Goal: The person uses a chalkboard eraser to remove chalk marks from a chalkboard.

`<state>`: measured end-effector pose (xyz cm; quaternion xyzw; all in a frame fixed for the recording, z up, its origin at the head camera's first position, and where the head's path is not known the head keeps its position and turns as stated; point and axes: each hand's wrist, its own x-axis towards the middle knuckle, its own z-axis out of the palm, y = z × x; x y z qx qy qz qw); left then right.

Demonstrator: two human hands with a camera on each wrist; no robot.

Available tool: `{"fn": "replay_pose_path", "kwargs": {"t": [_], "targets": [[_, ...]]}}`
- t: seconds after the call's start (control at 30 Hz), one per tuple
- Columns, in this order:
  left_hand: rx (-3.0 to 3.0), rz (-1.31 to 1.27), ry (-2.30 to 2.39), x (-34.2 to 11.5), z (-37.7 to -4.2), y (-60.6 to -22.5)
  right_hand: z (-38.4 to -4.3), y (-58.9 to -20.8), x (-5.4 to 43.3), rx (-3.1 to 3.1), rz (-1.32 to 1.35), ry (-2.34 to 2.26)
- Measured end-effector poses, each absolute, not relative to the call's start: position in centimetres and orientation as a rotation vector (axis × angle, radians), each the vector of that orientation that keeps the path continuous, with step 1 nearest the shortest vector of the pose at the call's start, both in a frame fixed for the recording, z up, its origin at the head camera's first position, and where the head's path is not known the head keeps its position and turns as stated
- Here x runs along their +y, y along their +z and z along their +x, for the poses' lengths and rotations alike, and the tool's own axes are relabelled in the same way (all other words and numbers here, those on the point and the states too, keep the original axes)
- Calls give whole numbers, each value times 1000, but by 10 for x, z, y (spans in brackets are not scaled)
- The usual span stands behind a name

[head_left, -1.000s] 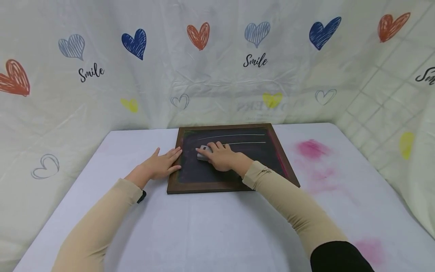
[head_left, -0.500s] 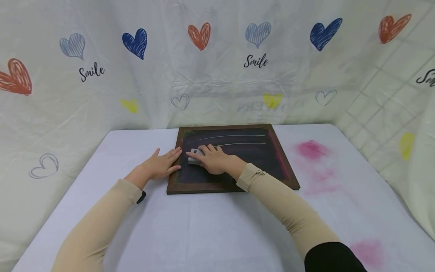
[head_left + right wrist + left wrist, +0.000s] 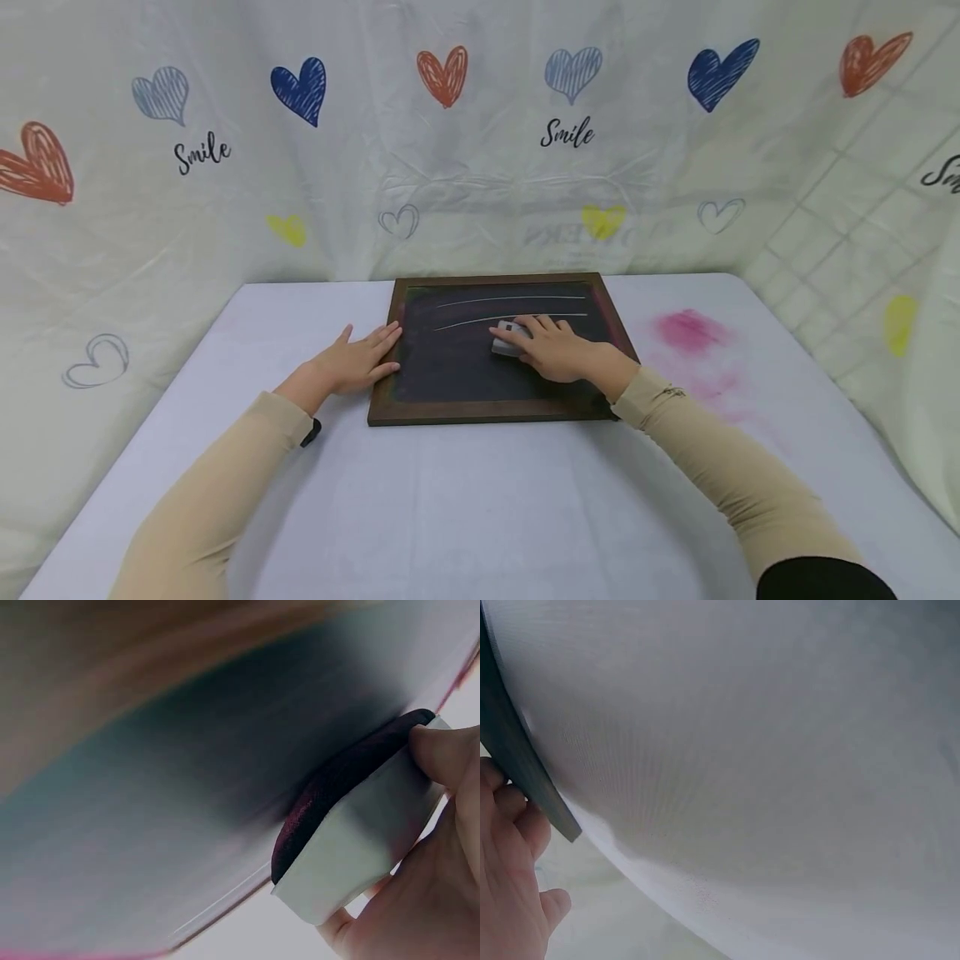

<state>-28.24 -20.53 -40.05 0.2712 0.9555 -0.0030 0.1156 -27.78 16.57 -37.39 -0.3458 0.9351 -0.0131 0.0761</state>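
A chalkboard (image 3: 442,367) in a brown wooden frame lies on the white table in the head view. Two white chalk lines run across its upper half. My right hand (image 3: 558,350) grips a chalkboard eraser (image 3: 506,346) near the board's middle, just under the lower line. In the right wrist view the eraser (image 3: 360,832) shows a pale body and a dark felt pad turned to the board, with thumb and fingers on its opposite sides. Along the frame's left edge rests my left hand (image 3: 345,367), fingers extended; the left wrist view shows its fingertips at the frame (image 3: 525,765).
Pink powder smudges (image 3: 690,332) mark the white table (image 3: 450,517) right of the board. Behind the table hangs a pale sheet (image 3: 495,167) printed with hearts and "Smile". Another sheet side closes in on the right.
My right hand went left with the eraser, then back right to the board's middle. The lower chalk line's left end now shows. My left hand stays on the frame.
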Motion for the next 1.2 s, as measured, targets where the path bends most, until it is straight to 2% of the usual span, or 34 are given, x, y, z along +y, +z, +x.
{"fn": "replay_pose_path", "kwargs": {"t": [0.27, 0.5, 0.83, 1.2], "targets": [[2795, 788, -5, -205, -278, -397, -277, -373, 226, 2888, -956, -54], [2786, 778, -6, -204, -277, -396, -278, -375, 230, 2894, -957, -116], [2792, 784, -14, -203, -277, -396, -295, -376, 164, 2832, -797, -52], [2796, 777, -29, -202, -279, -396, -283, -375, 68, 2795, -914, 93]]}}
